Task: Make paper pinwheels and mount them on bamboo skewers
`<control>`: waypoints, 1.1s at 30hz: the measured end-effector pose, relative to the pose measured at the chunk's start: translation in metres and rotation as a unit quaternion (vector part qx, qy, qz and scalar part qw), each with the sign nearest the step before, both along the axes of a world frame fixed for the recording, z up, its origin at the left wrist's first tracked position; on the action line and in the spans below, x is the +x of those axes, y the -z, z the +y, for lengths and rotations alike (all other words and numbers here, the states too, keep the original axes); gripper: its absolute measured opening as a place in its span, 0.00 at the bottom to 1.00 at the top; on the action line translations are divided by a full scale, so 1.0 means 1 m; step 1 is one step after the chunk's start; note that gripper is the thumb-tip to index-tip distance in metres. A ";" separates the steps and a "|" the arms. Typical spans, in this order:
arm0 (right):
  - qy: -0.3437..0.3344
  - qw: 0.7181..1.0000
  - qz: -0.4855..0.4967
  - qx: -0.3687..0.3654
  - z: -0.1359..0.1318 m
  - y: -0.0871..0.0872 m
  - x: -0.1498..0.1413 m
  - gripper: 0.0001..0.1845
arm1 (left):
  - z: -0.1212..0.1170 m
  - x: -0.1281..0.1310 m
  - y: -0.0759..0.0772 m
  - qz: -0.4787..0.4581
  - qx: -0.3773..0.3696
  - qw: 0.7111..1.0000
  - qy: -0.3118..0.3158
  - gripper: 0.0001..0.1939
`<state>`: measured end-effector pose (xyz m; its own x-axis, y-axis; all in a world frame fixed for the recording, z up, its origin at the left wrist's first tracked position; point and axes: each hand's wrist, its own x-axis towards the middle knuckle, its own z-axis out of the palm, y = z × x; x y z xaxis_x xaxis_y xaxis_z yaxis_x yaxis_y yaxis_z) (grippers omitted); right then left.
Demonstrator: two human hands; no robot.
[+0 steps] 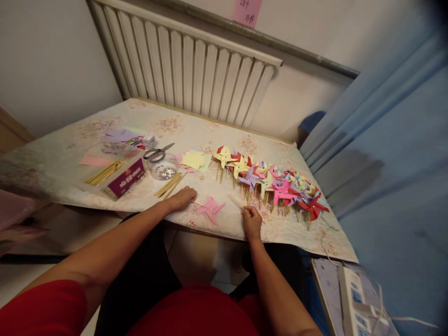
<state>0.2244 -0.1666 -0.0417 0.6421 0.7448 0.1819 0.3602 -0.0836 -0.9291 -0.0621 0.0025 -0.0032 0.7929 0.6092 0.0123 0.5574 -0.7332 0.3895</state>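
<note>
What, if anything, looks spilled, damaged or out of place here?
Nothing looks spilled or damaged. Only one pink pinwheel stands out, lying between the left hand and right hand, apart from the crowded pinwheels.

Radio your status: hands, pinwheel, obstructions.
Left hand by pink pinwheel, grip unclear. Right hand holds bare stick. Pinwheel between hands. Nearest crowding: pinwheel cluster, right and beyond.

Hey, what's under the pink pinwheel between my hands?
The flowered tablecloth shows around the pink pinwheel. A thin stick runs from your left hand to its edge. Whatever is directly beneath it, any more of the stick included, is covered and can't be seen.
</note>
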 end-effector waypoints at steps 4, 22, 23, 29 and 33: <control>0.001 1.000 0.006 0.002 0.001 0.001 0.001 0.13 | -0.001 -0.002 -0.004 0.002 -0.004 0.999 -0.045 0.06; -0.113 0.992 -0.023 -0.043 -0.003 -0.006 0.002 0.10 | -0.033 0.009 0.009 0.028 0.042 0.984 -0.172 0.08; -0.115 0.992 -0.028 -0.044 -0.003 -0.006 0.002 0.10 | -0.033 0.009 0.009 0.025 0.043 0.984 -0.174 0.08; -0.123 0.989 -0.064 -0.052 -0.003 -0.006 0.001 0.10 | -0.032 0.010 0.018 -0.053 0.036 0.981 -0.186 0.07; -0.129 0.985 -0.090 -0.065 -0.002 -0.006 0.000 0.10 | -0.033 0.016 0.025 -0.079 0.040 0.980 -0.180 0.05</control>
